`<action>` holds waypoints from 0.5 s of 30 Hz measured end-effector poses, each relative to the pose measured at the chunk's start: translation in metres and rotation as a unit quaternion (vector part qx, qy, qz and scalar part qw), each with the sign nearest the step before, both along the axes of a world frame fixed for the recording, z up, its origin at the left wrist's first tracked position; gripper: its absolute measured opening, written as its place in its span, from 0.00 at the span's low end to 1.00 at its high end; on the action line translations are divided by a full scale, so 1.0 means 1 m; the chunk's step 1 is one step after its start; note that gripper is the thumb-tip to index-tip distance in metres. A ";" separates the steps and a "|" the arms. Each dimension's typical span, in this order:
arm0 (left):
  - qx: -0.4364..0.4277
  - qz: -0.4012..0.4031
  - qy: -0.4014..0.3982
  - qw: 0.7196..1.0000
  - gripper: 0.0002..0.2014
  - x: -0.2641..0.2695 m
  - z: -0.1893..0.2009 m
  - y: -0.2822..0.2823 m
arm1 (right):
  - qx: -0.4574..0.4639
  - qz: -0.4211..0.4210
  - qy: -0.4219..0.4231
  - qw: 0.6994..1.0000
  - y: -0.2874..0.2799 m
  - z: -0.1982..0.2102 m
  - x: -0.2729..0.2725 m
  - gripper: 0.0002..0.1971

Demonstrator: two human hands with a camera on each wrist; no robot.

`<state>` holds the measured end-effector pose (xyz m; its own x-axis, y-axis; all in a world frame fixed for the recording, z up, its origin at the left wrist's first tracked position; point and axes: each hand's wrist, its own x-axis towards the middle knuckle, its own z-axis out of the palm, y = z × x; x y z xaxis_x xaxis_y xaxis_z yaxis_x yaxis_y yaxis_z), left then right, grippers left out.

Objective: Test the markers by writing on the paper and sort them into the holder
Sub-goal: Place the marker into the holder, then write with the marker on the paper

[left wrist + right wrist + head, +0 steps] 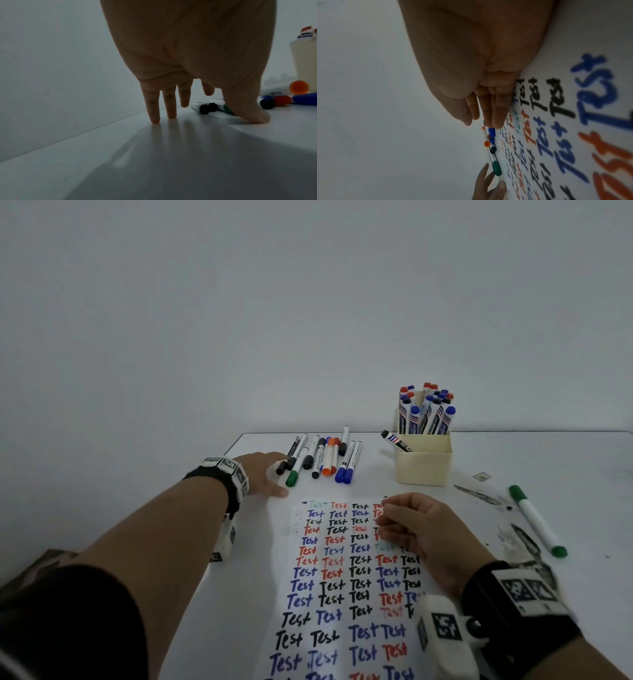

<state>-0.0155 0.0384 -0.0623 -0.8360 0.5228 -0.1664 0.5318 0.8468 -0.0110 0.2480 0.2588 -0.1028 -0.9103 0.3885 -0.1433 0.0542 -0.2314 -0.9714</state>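
Observation:
A pile of loose capped markers lies at the table's far middle: black, blue, orange and one green marker. My left hand reaches to the pile's left end with fingers spread. Its fingertips touch the table and its thumb rests beside the green marker; it holds nothing. My right hand rests on the paper, fingers loosely bent, with nothing in it. The cream holder at the back right stands full of upright markers.
A black marker leans over the holder's left rim. Another green marker lies alone at the right, among ink smears on the table. The paper is covered with rows of the word "Test". A plain wall stands behind the table.

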 end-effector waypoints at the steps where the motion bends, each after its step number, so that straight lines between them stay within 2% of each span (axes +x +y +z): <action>1: -0.007 0.011 0.000 1.000 0.43 -0.003 -0.002 0.000 | 0.000 0.000 0.000 1.000 0.000 -0.001 -0.001 0.07; 4: -0.027 0.037 0.007 0.999 0.46 -0.004 -0.005 0.000 | 0.004 -0.001 -0.002 1.000 0.000 -0.001 -0.001 0.07; 15: -0.046 0.015 0.015 0.999 0.42 0.000 -0.010 0.003 | 0.012 -0.007 -0.008 1.000 -0.001 -0.001 -0.002 0.07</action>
